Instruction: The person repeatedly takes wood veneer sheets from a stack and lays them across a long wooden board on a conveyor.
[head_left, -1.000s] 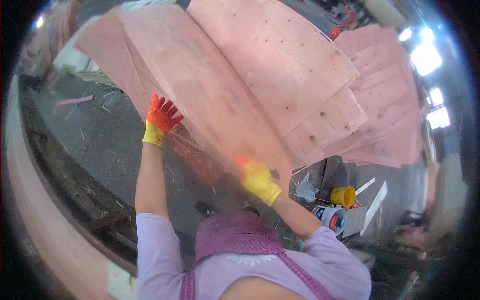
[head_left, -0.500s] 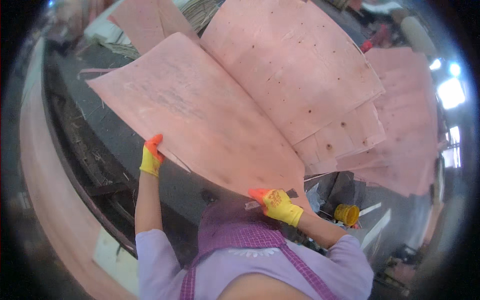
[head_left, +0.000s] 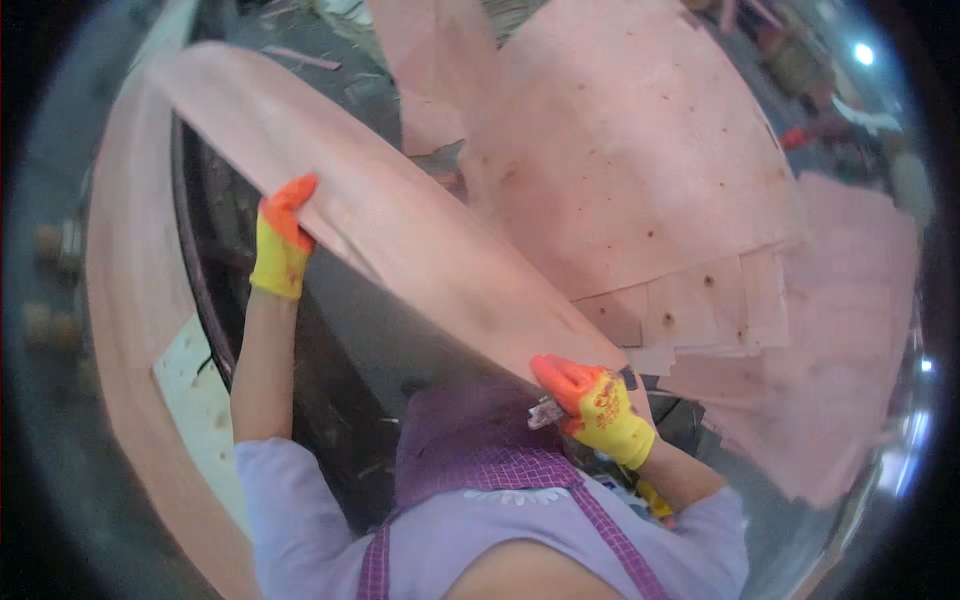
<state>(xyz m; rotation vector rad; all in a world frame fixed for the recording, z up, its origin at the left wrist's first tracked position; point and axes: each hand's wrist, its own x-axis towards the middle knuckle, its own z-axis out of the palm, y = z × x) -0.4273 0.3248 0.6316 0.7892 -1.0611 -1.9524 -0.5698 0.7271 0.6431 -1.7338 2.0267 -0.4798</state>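
A large pinkish wood veneer sheet [head_left: 410, 230] is held up by its near edge, slanting from upper left to lower right. My left hand [head_left: 283, 235], in a yellow glove with orange fingers, pinches that edge toward its left end. Closed on the edge near the right end is my right hand [head_left: 600, 405], gloved alike. A small flat tool [head_left: 545, 412] also sits in my right hand, its light end poking out on one side and a dark end on the other; its exact kind is unclear. Beyond the held sheet lies a stack of knotty veneer sheets [head_left: 640, 150].
More veneer sheets [head_left: 840, 330] fan out at the right. Along the left runs a long pinkish surface [head_left: 130, 300] with a pale spotted board [head_left: 205, 410] on it and a dark curved edge [head_left: 215, 270] beside it. Another veneer piece [head_left: 430, 80] lies at the back.
Both hands have kept hold of the veneer sheet. Its left end has swung left over the dark edge, and the sheet now appears narrower and more tilted. The view has shifted too.
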